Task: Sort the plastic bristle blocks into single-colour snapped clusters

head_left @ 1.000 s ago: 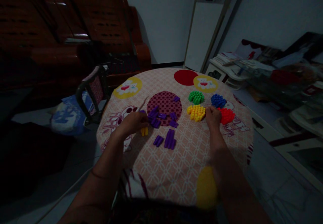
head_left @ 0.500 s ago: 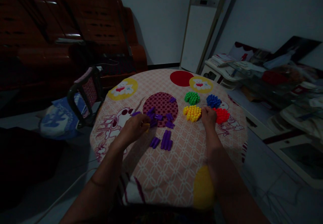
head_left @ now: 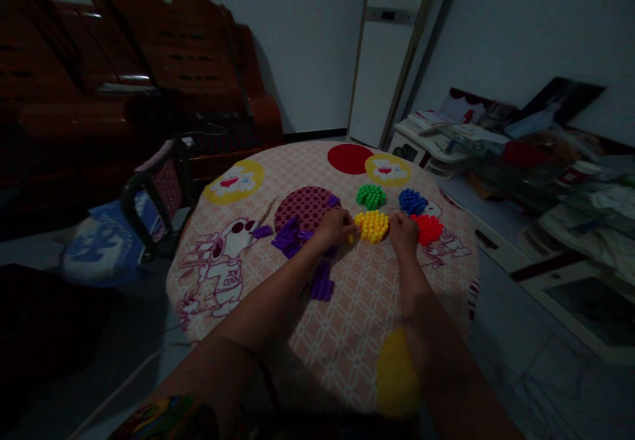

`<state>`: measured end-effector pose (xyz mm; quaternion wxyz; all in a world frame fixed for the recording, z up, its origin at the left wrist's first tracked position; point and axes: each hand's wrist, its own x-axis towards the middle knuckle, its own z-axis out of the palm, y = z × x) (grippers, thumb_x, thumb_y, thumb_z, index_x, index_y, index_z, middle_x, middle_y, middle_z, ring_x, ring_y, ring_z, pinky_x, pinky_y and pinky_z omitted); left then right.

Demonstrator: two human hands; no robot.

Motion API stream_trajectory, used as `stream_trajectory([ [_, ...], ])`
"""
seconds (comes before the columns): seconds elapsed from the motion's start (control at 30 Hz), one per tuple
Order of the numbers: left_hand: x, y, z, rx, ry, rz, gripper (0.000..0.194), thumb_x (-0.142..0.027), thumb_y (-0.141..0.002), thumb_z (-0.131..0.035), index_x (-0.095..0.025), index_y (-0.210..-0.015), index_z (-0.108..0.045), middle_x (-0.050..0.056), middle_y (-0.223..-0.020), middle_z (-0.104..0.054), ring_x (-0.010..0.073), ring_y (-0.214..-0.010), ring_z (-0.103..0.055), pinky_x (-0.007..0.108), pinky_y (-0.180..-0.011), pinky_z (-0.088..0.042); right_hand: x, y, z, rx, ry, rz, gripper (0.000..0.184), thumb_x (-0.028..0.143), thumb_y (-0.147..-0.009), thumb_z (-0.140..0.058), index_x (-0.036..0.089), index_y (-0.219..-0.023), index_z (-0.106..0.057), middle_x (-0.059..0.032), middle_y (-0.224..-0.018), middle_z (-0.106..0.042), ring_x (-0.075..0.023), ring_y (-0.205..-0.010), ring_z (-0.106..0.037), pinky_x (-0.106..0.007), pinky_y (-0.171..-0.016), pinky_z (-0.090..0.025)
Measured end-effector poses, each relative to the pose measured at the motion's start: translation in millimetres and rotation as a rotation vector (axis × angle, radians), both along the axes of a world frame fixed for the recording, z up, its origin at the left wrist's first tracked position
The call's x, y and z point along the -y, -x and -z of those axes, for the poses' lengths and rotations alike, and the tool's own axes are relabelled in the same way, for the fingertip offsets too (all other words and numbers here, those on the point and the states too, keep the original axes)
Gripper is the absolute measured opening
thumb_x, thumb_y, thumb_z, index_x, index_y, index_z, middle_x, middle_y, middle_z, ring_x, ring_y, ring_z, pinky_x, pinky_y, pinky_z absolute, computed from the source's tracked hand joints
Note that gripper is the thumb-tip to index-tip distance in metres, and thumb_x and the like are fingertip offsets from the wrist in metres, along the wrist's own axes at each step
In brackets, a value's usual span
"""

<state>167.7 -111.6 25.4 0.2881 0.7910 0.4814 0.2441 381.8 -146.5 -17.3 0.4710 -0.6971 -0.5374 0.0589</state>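
Observation:
My left hand (head_left: 336, 227) is closed in a pinch on a small yellow plastic piece (head_left: 350, 238), close to the left edge of a cluster of yellow pieces (head_left: 372, 227). The cluster is made of short round-topped pegs packed side by side. At its right edge rests my right hand (head_left: 404, 231), fingers curled together; whatever sits between them is hidden. A red cluster (head_left: 429, 229) lies just right of that hand. Behind are a green cluster (head_left: 371, 196) and a blue cluster (head_left: 412, 201). Loose purple pieces (head_left: 286, 238) are scattered to the left, some covered by my left forearm.
A patterned cloth covers the round table (head_left: 347, 334). More purple pieces (head_left: 322, 286) lie near its middle. A folding chair (head_left: 161, 188) stands at the left edge, with wooden seating (head_left: 173, 49) behind. To the right is a cluttered glass-topped cabinet (head_left: 496, 155).
My left hand has moved right, from the purple pieces to the yellow cluster, carrying the small yellow piece. My right hand stays by the yellow cluster. The view has shifted slightly.

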Motion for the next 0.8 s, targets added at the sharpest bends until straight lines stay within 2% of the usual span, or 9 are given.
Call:
stream_trajectory([
  [0.1, -1.8, -3.9, 13.0, 0.091, 0.027, -0.094, 0.012, -0.028, -0.084, -0.067, -0.016, -0.083, -0.064, 0.004, -0.079, -0.07, 0.0166, -0.074, -0.064, 0.027, -0.069, -0.047, 0.1, -0.5, 1.2, -0.004, 0.0, -0.004, 0.031, 0.04, -0.086, -0.043, 0.023, -0.061, -0.051, -0.0001, -0.061, -0.054, -0.017, -0.063, -0.047, -0.03, -0.062, -0.031],
  [0.2, 1.0, 0.9, 15.1, 0.179, 0.047, -0.106, 0.017, -0.032, -0.089, -0.062, -0.017, -0.096, -0.061, 0.003, -0.083, -0.069, 0.0159, -0.076, -0.065, 0.027, -0.068, -0.048, 0.4, -0.7, 1.3, -0.002, 0.015, 0.006, 0.031, 0.041, -0.087, -0.044, 0.022, -0.063, -0.054, -0.0003, -0.062, -0.057, -0.0172, -0.064, -0.048, -0.03, -0.062, -0.032],
  [0.37, 11.2, 7.9, 5.8, 0.086, -0.007, -0.003, 0.04, -0.033, -0.07, -0.08, -0.019, -0.101, -0.059, 0.002, -0.09, -0.067, 0.0179, -0.081, -0.063, 0.029, -0.072, -0.048, 1.0, 0.9, -2.1, 0.011, 0.02, 0.01, 0.031, 0.038, -0.086, -0.044, 0.022, -0.061, -0.052, -0.0007, -0.062, -0.057, -0.0169, -0.063, -0.048, -0.03, -0.062, -0.032],
  [0.47, 21.9, 3.8, 4.7, -0.004, -0.047, 0.073, 0.046, -0.03, -0.067, -0.083, -0.02, -0.104, -0.059, 0.006, -0.1, -0.067, 0.0222, -0.092, -0.064, 0.032, -0.078, -0.05, 1.1, 1.4, -3.2, 0.002, 0.034, 0.02, 0.03, 0.038, -0.086, -0.045, 0.022, -0.061, -0.052, -0.0006, -0.062, -0.057, -0.017, -0.064, -0.049, -0.03, -0.062, -0.032],
  [0.57, 30.2, -2.5, 8.9, -0.084, -0.123, 0.095, 0.04, -0.029, -0.072, -0.079, -0.022, -0.106, -0.059, 0.009, -0.109, -0.067, 0.0255, -0.102, -0.064, 0.035, -0.084, -0.049, 1.2, 1.0, -2.8, -0.005, 0.043, 0.026, 0.03, 0.04, -0.086, -0.045, 0.022, -0.064, -0.056, -0.0008, -0.063, -0.059, -0.0179, -0.067, -0.052, -0.029, -0.063, -0.034],
  [0.63, 31.4, -4.6, 11.7, -0.106, -0.142, 0.093, 0.035, -0.028, -0.075, -0.076, -0.021, -0.106, -0.06, 0.009, -0.109, -0.068, 0.0252, -0.101, -0.064, 0.034, -0.083, -0.049, 1.4, 0.6, -2.1, -0.01, 0.049, 0.024, 0.03, 0.04, -0.086, -0.046, 0.022, -0.066, -0.058, -0.0008, -0.064, -0.059, -0.0181, -0.068, -0.052, -0.029, -0.063, -0.035],
  [0.8, 19.9, -0.5, 12.4, 0.037, 0.011, 0.002, 0.025, -0.029, -0.078, -0.071, -0.016, -0.099, -0.064, 0.006, -0.09, -0.072, 0.0187, -0.08, -0.066, 0.028, -0.07, -0.048, 0.8, -0.4, -0.4, 0.011, 0.04, 0.01, 0.032, 0.04, -0.087, -0.044, 0.022, -0.065, -0.058, -0.0015, -0.064, -0.06, -0.018, -0.068, -0.051, -0.029, -0.064, -0.034],
])
